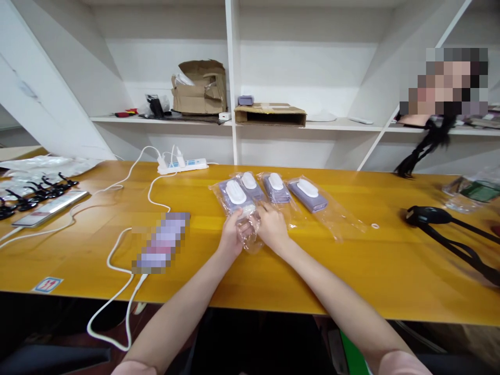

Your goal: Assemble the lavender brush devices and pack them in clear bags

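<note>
Both my hands are at a clear plastic bag that wraps a folded purple-grey item with a white oval piece on top. My left hand grips the near left edge of the bag, thumb uppermost. On the bag's right near corner, my right hand has its fingers curled and closed on the plastic. Three similar bagged items lie behind and to the right: one partly behind the first, a middle one and a right one.
A blurred-out phone on a white cable lies left; another phone and several black clips are farther left. A power strip stands at the back. Right are a small ring and a black strapped object. Another person's head shows.
</note>
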Demonstrator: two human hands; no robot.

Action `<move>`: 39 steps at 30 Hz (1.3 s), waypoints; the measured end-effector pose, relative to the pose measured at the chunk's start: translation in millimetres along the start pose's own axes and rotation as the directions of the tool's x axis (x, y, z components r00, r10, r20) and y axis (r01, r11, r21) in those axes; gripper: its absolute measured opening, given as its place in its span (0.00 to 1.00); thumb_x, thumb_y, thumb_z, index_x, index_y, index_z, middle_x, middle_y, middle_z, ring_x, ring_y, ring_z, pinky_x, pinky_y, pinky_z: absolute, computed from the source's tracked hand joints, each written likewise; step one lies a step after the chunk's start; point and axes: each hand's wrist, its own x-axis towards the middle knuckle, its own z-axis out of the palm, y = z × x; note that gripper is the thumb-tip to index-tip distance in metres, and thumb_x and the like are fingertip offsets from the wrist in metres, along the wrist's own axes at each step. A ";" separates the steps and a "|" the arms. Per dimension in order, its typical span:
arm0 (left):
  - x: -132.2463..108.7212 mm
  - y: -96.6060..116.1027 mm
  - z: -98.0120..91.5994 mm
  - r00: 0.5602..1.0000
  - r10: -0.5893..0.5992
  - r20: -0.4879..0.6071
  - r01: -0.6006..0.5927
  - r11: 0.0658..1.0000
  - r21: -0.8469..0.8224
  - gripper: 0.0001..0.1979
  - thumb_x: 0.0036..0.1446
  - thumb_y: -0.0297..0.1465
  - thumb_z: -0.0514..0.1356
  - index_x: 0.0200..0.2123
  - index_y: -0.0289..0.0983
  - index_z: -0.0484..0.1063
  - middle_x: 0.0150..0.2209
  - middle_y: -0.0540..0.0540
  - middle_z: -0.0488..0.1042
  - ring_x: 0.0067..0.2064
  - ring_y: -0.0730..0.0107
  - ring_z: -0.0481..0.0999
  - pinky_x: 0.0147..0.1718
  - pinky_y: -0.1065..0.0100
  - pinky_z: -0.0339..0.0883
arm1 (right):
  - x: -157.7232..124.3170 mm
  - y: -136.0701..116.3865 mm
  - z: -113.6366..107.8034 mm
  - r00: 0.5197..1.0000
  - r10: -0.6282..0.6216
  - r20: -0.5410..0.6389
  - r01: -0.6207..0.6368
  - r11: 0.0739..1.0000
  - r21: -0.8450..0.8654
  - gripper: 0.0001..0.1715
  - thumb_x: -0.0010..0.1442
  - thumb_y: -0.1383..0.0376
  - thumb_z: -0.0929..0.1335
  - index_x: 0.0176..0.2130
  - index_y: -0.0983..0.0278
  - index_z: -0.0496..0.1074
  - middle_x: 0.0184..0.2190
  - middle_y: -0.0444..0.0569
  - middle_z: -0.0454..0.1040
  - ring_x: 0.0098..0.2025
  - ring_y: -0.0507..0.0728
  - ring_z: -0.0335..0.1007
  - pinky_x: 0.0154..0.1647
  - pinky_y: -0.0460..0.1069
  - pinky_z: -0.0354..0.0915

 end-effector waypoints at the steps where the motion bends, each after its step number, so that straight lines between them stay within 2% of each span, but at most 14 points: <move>1: 2.2 3.1 -1.4 0.999 0.011 -0.030 -0.011 1.000 -0.003 0.11 0.52 0.33 0.58 0.39 0.34 0.70 0.31 0.44 0.78 0.28 0.69 0.78 0.31 0.69 0.71 | 0.9 -1.4 1.3 1.000 -0.024 -0.012 0.024 1.000 0.000 0.13 0.62 0.60 0.62 0.39 0.65 0.71 0.40 0.56 0.72 0.40 0.60 0.69 0.35 0.50 0.59; 8: 17.3 30.1 -12.2 0.976 0.136 -0.169 -0.123 0.989 0.084 0.12 0.51 0.28 0.58 0.41 0.36 0.67 0.31 0.46 0.77 0.29 0.65 0.79 0.29 0.69 0.71 | -7.0 -2.4 16.0 0.989 -0.143 -0.031 0.142 0.990 -0.011 0.12 0.61 0.70 0.58 0.38 0.65 0.70 0.37 0.53 0.71 0.39 0.59 0.65 0.35 0.49 0.56; 10: 21.3 34.6 -16.8 0.975 0.141 -0.172 -0.119 0.984 0.134 0.13 0.50 0.29 0.58 0.42 0.35 0.67 0.29 0.46 0.77 0.27 0.65 0.79 0.26 0.70 0.71 | -9.6 -1.0 17.4 0.985 -0.173 -0.014 0.173 0.985 0.001 0.13 0.60 0.71 0.58 0.37 0.64 0.70 0.36 0.53 0.70 0.39 0.58 0.65 0.35 0.49 0.56; 14: 29.2 39.8 -26.4 0.983 0.089 -0.159 -0.059 0.981 0.186 0.11 0.51 0.30 0.57 0.38 0.32 0.69 0.28 0.43 0.76 0.28 0.66 0.78 0.29 0.68 0.73 | -12.4 1.5 11.5 0.964 -0.264 -0.011 0.264 0.958 0.108 0.12 0.59 0.65 0.61 0.40 0.64 0.71 0.37 0.52 0.70 0.40 0.59 0.63 0.38 0.50 0.57; 16: 33.2 41.6 -30.3 0.983 0.090 -0.160 -0.056 0.977 0.204 0.11 0.51 0.30 0.57 0.38 0.33 0.69 0.29 0.43 0.76 0.29 0.66 0.78 0.32 0.66 0.74 | -11.8 4.0 6.5 0.948 -0.318 -0.011 0.315 0.932 0.177 0.15 0.59 0.60 0.63 0.43 0.64 0.71 0.37 0.52 0.70 0.42 0.59 0.63 0.41 0.51 0.58; 18: 37.6 43.3 -34.2 0.980 0.100 -0.170 -0.056 0.967 0.248 0.11 0.51 0.31 0.57 0.39 0.33 0.69 0.30 0.43 0.76 0.30 0.67 0.78 0.32 0.66 0.74 | -9.4 8.2 3.2 0.949 -0.314 0.015 0.304 0.929 0.213 0.15 0.60 0.59 0.62 0.42 0.65 0.71 0.38 0.51 0.71 0.42 0.58 0.64 0.43 0.50 0.58; 21: 44.3 46.1 -40.3 0.971 0.124 -0.206 -0.039 0.927 0.373 0.15 0.51 0.33 0.58 0.42 0.33 0.68 0.32 0.41 0.76 0.28 0.65 0.78 0.27 0.67 0.72 | -4.5 17.3 3.7 0.972 -0.211 0.102 0.188 0.963 0.193 0.13 0.60 0.68 0.60 0.35 0.65 0.72 0.35 0.51 0.72 0.40 0.56 0.67 0.42 0.49 0.59; 24: 49.1 49.5 -46.0 0.941 0.229 -0.249 -0.060 0.836 0.545 0.24 0.51 0.35 0.59 0.51 0.33 0.62 0.40 0.37 0.76 0.31 0.61 0.79 0.28 0.66 0.71 | -2.7 25.7 8.5 0.979 -0.153 0.138 0.129 0.977 0.169 0.15 0.58 0.72 0.58 0.32 0.66 0.73 0.33 0.53 0.73 0.37 0.56 0.69 0.39 0.48 0.60; 26: 50.2 51.8 -48.8 0.904 0.338 -0.262 -0.081 0.737 0.671 0.30 0.49 0.36 0.61 0.55 0.36 0.58 0.47 0.35 0.73 0.40 0.56 0.79 0.36 0.62 0.70 | -3.8 28.4 12.4 0.980 -0.151 0.129 0.128 0.977 0.169 0.16 0.59 0.73 0.58 0.35 0.67 0.73 0.35 0.55 0.73 0.38 0.57 0.70 0.40 0.49 0.61; 29: 49.6 54.0 -51.4 0.851 0.474 -0.227 -0.082 0.546 0.833 0.30 0.46 0.39 0.64 0.53 0.37 0.63 0.53 0.33 0.69 0.55 0.47 0.68 0.51 0.55 0.60 | -5.2 27.4 20.3 0.978 -0.176 0.113 0.153 0.971 0.184 0.20 0.59 0.75 0.56 0.45 0.68 0.71 0.45 0.57 0.72 0.46 0.57 0.69 0.46 0.49 0.62; 31: 48.9 53.9 -52.8 0.835 0.517 -0.187 -0.065 0.431 0.900 0.27 0.46 0.41 0.63 0.50 0.37 0.66 0.54 0.32 0.69 0.59 0.44 0.62 0.55 0.52 0.52 | -3.5 25.3 27.8 0.974 -0.204 0.104 0.181 0.964 0.196 0.25 0.57 0.77 0.56 0.51 0.69 0.67 0.53 0.58 0.68 0.55 0.57 0.63 0.54 0.49 0.59; 34: 48.6 52.1 -54.3 0.834 0.533 -0.141 -0.038 0.311 0.950 0.23 0.49 0.42 0.60 0.46 0.35 0.69 0.51 0.30 0.70 0.58 0.41 0.63 0.54 0.49 0.52 | 3.6 23.4 40.6 0.968 -0.228 0.104 0.203 0.958 0.203 0.31 0.55 0.79 0.56 0.58 0.72 0.60 0.60 0.60 0.59 0.63 0.58 0.51 0.61 0.54 0.53; 37: 47.5 51.1 -53.5 0.819 0.561 -0.124 -0.024 0.250 0.968 0.23 0.52 0.42 0.56 0.46 0.33 0.70 0.52 0.27 0.68 0.57 0.39 0.63 0.53 0.48 0.52 | 13.7 22.9 50.8 0.969 -0.213 0.126 0.191 0.967 0.167 0.36 0.53 0.79 0.56 0.61 0.75 0.54 0.65 0.62 0.49 0.66 0.62 0.42 0.62 0.58 0.51; 39: 44.5 51.2 -50.5 0.789 0.603 -0.119 -0.027 0.228 0.973 0.25 0.55 0.42 0.52 0.50 0.32 0.67 0.56 0.26 0.63 0.59 0.40 0.60 0.54 0.47 0.50 | 20.7 22.2 55.0 0.971 -0.190 0.146 0.173 0.977 0.123 0.38 0.52 0.79 0.56 0.62 0.77 0.51 0.66 0.62 0.44 0.67 0.64 0.37 0.62 0.59 0.51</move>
